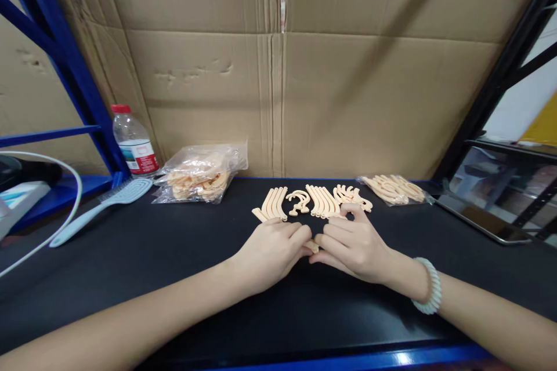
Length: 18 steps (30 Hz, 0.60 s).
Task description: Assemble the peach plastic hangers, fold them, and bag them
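Note:
My left hand (pixel 278 249) and my right hand (pixel 354 243) meet above the near part of the black tabletop. Between their fingertips is a small pale beige piece (pixel 312 247), pinched from both sides and mostly hidden by my fingers. Just beyond my hands lie rows of curved beige strips: a left row (pixel 275 203) and a right row (pixel 322 202). Curved hook-like pieces (pixel 299 202) sit between the rows, and a cluster of small curved pieces (pixel 351 196) lies at the right, partly behind my raised right index finger.
Clear plastic bags of beige pieces (pixel 200 177) lie at the back left, another bag (pixel 394 189) at the back right. A light blue hairbrush (pixel 104 208), a red-capped bottle (pixel 134 142) and a white cable (pixel 77 185) are on the left. Cardboard (pixel 369 81) walls the back; a dark tray (pixel 483 217) lies right.

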Each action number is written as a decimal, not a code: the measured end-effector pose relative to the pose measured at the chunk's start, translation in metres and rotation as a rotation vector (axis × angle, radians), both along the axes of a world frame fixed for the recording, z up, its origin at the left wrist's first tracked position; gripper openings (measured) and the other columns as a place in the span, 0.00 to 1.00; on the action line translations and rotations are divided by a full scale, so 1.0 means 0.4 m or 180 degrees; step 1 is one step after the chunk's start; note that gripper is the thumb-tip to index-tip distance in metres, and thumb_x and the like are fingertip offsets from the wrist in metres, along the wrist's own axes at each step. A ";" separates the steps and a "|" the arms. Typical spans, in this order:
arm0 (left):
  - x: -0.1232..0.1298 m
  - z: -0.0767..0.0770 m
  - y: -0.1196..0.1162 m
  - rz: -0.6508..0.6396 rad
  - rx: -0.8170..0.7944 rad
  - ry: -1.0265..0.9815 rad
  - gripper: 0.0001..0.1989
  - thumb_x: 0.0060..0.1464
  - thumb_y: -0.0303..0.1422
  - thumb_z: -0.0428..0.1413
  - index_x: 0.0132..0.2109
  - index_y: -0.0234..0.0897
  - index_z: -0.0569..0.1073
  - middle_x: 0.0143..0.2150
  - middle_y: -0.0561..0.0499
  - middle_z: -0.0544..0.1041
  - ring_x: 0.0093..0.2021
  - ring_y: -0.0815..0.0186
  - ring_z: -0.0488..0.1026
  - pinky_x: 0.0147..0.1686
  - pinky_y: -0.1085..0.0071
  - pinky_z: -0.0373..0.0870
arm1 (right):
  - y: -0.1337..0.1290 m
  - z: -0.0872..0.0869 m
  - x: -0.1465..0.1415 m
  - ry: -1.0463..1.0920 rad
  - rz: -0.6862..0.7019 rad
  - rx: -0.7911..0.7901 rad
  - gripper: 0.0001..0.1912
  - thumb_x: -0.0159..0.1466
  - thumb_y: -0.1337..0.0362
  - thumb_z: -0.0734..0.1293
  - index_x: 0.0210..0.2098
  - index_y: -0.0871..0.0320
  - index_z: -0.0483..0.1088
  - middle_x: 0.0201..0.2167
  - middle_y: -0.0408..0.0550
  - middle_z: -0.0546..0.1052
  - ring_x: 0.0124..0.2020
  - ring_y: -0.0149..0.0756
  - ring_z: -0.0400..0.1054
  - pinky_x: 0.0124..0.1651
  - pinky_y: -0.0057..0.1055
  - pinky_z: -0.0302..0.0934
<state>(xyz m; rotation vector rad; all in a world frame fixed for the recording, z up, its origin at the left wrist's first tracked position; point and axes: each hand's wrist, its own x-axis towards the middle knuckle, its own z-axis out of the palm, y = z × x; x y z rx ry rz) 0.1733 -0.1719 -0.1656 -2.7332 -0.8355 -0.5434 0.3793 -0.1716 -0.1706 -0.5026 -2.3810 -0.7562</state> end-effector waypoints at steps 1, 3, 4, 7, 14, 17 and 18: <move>0.000 0.001 0.000 -0.0007 0.0002 0.0049 0.09 0.63 0.31 0.47 0.33 0.37 0.65 0.28 0.53 0.73 0.28 0.65 0.71 0.30 0.69 0.65 | 0.001 -0.003 0.000 0.0097 0.0019 -0.0119 0.17 0.68 0.59 0.60 0.25 0.59 0.66 0.19 0.40 0.68 0.23 0.28 0.58 0.44 0.35 0.48; 0.000 0.002 0.000 -0.0039 -0.0037 0.0057 0.11 0.64 0.32 0.46 0.33 0.37 0.65 0.28 0.53 0.73 0.28 0.66 0.70 0.30 0.70 0.64 | 0.006 -0.010 0.002 0.0304 0.0077 -0.0484 0.16 0.67 0.56 0.62 0.26 0.59 0.67 0.20 0.40 0.69 0.23 0.28 0.59 0.44 0.35 0.48; -0.001 0.002 0.000 -0.0065 -0.0078 0.0022 0.11 0.64 0.32 0.45 0.33 0.37 0.66 0.28 0.53 0.73 0.28 0.66 0.71 0.30 0.70 0.64 | 0.009 -0.014 0.003 0.0381 0.0110 -0.0701 0.16 0.66 0.55 0.62 0.26 0.59 0.67 0.20 0.40 0.70 0.24 0.28 0.60 0.44 0.34 0.48; -0.003 0.001 0.000 -0.0149 -0.0182 -0.0079 0.12 0.65 0.33 0.45 0.33 0.37 0.67 0.28 0.53 0.73 0.28 0.66 0.71 0.31 0.71 0.64 | 0.016 -0.022 0.005 0.0539 0.0230 -0.1274 0.16 0.64 0.53 0.64 0.27 0.58 0.68 0.21 0.40 0.72 0.24 0.28 0.63 0.43 0.33 0.49; -0.006 0.000 -0.002 -0.0249 0.0024 -0.0108 0.14 0.65 0.34 0.43 0.34 0.36 0.68 0.27 0.53 0.72 0.27 0.66 0.68 0.30 0.70 0.62 | 0.011 -0.012 0.001 0.0747 0.0354 -0.1889 0.16 0.61 0.53 0.67 0.25 0.58 0.69 0.19 0.40 0.71 0.21 0.26 0.61 0.32 0.29 0.50; -0.008 0.007 0.000 -0.0369 0.0368 -0.0030 0.13 0.65 0.31 0.43 0.34 0.36 0.69 0.27 0.52 0.72 0.27 0.66 0.68 0.30 0.69 0.62 | 0.004 0.002 -0.003 0.0949 0.0249 -0.2156 0.17 0.59 0.51 0.68 0.24 0.58 0.70 0.15 0.37 0.67 0.19 0.26 0.57 0.33 0.30 0.52; -0.009 0.011 0.001 -0.0429 0.0513 0.0006 0.14 0.65 0.30 0.43 0.33 0.36 0.69 0.27 0.52 0.72 0.27 0.66 0.68 0.31 0.69 0.62 | 0.004 0.008 -0.004 0.1061 0.0172 -0.2273 0.18 0.59 0.50 0.68 0.23 0.58 0.70 0.14 0.37 0.66 0.20 0.27 0.57 0.33 0.30 0.52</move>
